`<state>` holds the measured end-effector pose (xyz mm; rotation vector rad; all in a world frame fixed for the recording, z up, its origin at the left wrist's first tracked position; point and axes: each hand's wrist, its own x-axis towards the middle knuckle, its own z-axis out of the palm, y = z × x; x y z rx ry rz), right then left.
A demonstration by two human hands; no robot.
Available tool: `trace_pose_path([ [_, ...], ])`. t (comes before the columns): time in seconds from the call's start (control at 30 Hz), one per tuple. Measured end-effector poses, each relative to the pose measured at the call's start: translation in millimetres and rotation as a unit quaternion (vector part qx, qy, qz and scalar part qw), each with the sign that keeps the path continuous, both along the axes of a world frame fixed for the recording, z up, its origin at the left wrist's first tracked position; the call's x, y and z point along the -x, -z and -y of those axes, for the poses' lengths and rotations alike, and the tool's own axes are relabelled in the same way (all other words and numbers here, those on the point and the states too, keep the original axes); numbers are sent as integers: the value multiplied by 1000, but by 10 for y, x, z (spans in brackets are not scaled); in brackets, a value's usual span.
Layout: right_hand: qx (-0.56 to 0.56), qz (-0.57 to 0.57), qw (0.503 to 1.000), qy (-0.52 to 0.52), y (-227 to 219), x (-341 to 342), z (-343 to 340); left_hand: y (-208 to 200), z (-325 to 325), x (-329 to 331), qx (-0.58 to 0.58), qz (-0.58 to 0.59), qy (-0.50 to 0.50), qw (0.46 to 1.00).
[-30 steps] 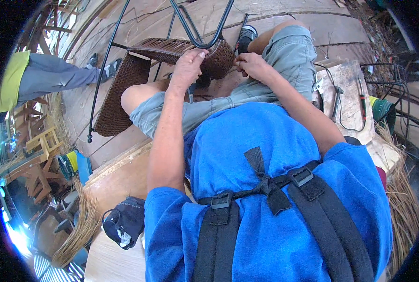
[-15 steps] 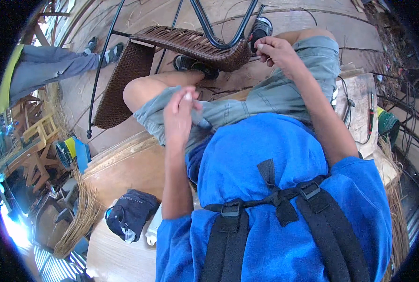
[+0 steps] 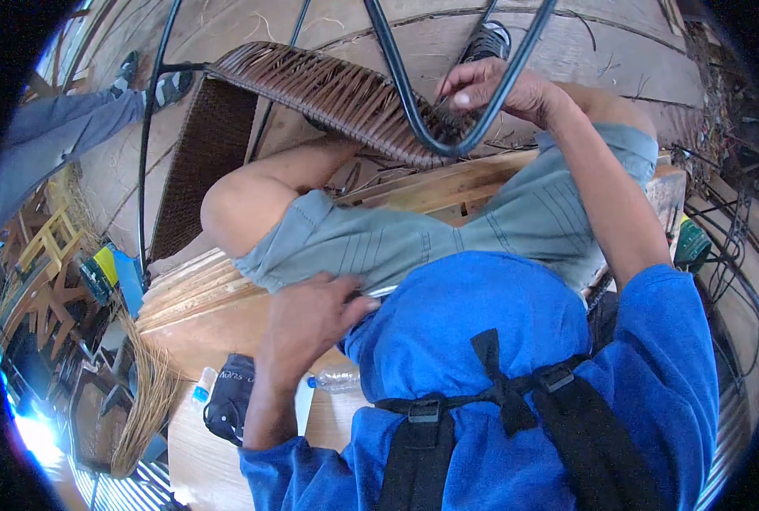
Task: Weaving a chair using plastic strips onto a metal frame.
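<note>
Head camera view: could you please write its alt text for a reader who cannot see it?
The right hand of a seated person in a blue shirt curls its fingers at the bent black tube of a brown woven chair. The left hand is low beside the grey shorts, near a clear plastic bottle.

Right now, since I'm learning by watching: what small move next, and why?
Perhaps raise the left hand to steady the wicker chair: that hand is down by the shorts, leaving the right hand alone at the chair's bent metal tube.
</note>
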<state>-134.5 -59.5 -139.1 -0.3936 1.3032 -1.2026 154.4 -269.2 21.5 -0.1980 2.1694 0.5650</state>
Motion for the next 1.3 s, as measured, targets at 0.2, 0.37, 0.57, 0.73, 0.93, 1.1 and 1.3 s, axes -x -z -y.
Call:
trace_pose_path([
  [0.2, 106, 54, 980, -162, -160, 37, 248, 115, 293, 220, -161, -43, -474, 865],
  [0.37, 97, 109, 968, -206, -183, 8, 324, 345, 181, 384, -182, -11, -521, 834],
  [0.57, 49, 36, 973, -222, -190, 157, 184, 399, 264, 519, -183, 18, -564, 805],
  [0.73, 92, 43, 978, -185, -119, 124, 165, 419, 305, 571, -188, 24, -571, 799],
  [0.93, 76, 62, 976, -194, -124, 86, 214, 448, 328, 632, -179, 31, -520, 834],
  [1.1, 108, 69, 972, -197, -141, 56, 258, 444, 310, 654, -158, 31, -527, 835],
  [1.3, 121, 61, 968, -213, -148, 28, 244, 379, 331, 716, -167, 59, -499, 849],
])
